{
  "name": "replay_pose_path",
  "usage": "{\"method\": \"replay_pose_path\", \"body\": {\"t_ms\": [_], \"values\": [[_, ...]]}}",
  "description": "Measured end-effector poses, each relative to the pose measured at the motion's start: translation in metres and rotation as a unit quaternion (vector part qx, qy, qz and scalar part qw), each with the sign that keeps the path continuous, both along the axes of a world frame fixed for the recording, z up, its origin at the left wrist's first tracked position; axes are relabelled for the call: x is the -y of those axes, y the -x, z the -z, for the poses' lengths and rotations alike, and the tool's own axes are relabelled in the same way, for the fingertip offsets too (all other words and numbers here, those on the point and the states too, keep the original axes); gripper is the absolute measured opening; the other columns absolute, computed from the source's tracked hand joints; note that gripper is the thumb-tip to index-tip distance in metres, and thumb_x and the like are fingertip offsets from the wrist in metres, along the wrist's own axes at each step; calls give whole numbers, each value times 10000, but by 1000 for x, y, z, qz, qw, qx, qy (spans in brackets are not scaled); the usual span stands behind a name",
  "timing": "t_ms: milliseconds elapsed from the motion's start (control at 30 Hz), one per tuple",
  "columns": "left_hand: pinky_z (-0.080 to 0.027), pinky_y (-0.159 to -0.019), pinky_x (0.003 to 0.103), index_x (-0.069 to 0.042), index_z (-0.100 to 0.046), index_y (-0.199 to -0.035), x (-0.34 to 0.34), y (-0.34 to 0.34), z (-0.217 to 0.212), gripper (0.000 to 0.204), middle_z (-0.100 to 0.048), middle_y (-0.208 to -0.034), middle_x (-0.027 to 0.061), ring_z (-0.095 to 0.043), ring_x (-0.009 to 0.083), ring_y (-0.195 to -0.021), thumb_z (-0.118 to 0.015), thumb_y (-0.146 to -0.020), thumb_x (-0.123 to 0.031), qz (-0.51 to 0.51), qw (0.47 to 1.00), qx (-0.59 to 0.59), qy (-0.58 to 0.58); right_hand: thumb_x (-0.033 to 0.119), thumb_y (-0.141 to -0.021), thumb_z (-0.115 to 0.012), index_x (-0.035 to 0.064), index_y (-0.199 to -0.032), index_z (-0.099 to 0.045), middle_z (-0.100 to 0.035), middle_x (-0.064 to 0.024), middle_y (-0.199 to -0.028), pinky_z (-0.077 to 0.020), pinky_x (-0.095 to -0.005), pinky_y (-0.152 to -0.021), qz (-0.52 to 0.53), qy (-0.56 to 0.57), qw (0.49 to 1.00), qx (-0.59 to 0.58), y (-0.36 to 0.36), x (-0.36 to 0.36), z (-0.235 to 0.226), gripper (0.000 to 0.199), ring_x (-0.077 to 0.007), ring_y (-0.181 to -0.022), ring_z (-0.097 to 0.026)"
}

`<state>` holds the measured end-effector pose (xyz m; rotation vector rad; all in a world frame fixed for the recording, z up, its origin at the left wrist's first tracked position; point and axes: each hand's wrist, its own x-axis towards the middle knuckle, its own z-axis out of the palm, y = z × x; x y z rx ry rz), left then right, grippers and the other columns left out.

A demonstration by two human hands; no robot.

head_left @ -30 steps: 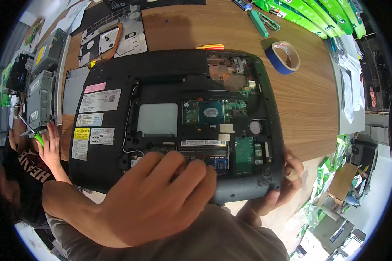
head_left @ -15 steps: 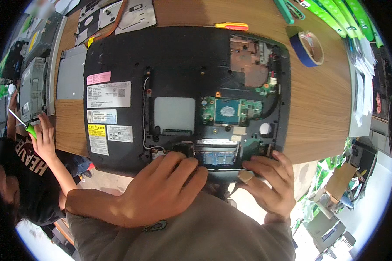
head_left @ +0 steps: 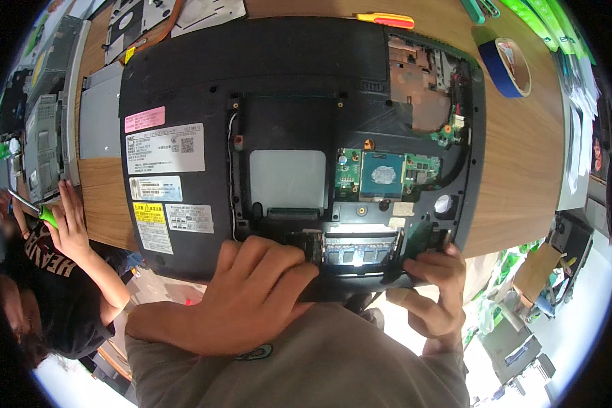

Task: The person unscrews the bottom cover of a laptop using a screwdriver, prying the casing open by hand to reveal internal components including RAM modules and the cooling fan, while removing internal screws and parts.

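An overturned black laptop (head_left: 285, 54) lies with its base openings exposed. Inside show a green circuit board with a processor (head_left: 385, 175), a copper-coloured plate (head_left: 421, 75) and a memory module (head_left: 359, 255) near the front edge. My left hand (head_left: 255, 292) is curled on the near edge, left of the module, its fingertips partly hidden. At the near right corner, my right hand (head_left: 435, 289) grips the laptop with bent fingers, its index finger by the corner opening. Neither hand shows a tool.
A yellow and red screwdriver (head_left: 385, 20) and a blue tape roll (head_left: 506, 68) lie beyond the laptop on the wooden table (head_left: 517, 183). Metal plates (head_left: 102, 119) lie at left. There a co-worker's hand (head_left: 66, 228) holds a green-handled screwdriver (head_left: 46, 214).
The view has shifted and the laptop appears larger. My right hand's fingers have bent more at the corner; my left hand stays at the near edge.
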<state>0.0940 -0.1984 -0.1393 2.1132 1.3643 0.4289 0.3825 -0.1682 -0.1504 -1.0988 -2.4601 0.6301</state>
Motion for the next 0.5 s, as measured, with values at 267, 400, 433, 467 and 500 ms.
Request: {"method": "replay_pose_path", "body": {"t_ms": [267,400,433,467,500], "values": [[-385,-727,382,-53,-669,-1089,5,9,5,503,-580,-1062,70,-558,238,-944,-797,-654,-269,-13,1000,23,2,110,-660,-826,241,-816,-674,-662,-50,-1060,-399,-522,-1037,-9,26,999,-15,3,6,3,254,-279,-972,-625],[-376,-768,401,-98,-710,-1062,8,14,11,552,-564,-1019,60,-531,250,-929,-887,-613,-369,5,998,-9,-62,151,-671,-851,221,-854,-673,-675,-47,-1038,-413,-526,-1011,12,28,999,22,13,4,0,265,-274,-961,-631],[-373,-782,407,-108,-719,-1065,9,12,9,564,-564,-1019,48,-529,238,-937,-868,-635,-440,3,996,-33,-86,151,-671,-851,221,-854,-673,-675,-47,-1038,-413,-526,-1011,18,42,999,16,13,2,-3,265,-274,-961,-631],[-370,-795,412,-117,-728,-1069,11,13,11,583,-565,-1019,35,-526,226,-944,-849,-657,-511,-1,991,-59,-116,149,-676,-835,232,-860,-706,-692,-23,-1030,-437,-476,-1008,31,36,999,17,14,0,-1,239,-227,-950,-641],[-370,-795,412,-117,-728,-1069,12,14,9,583,-565,-1019,35,-526,226,-944,-849,-657,-511,-2,992,-59,-110,147,-681,-818,243,-866,-740,-708,2,-1021,-461,-425,-1005,52,43,997,26,15,-1,-2,222,-180,-938,-651]]}}
